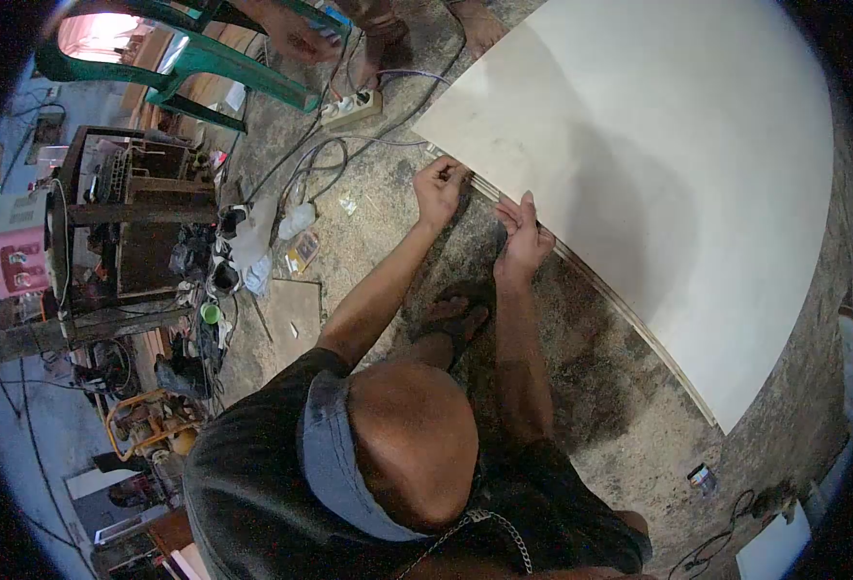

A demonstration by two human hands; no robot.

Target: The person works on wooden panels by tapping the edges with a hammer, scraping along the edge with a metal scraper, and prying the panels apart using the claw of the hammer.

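A large pale panel (716, 164) with a curved outer side and a straight layered edge takes up the upper right. At that straight edge, near the panel's left corner, my left hand (439, 193) has its fingers pinched together; what they hold is too small to make out. Just to the right, my right hand (523, 242) is palm up against the same edge, fingers apart and touching it. My bent knee and a sandalled foot (450, 314) are below the hands.
Another person's hand (296, 34) and bare foot (479, 27) show at the top, near a green plastic chair (194, 63). A power strip (352, 108) with cables lies on the dusty floor. At left stand a pink dispenser (20, 256) and cluttered shelves. A small can (702, 478) sits lower right.
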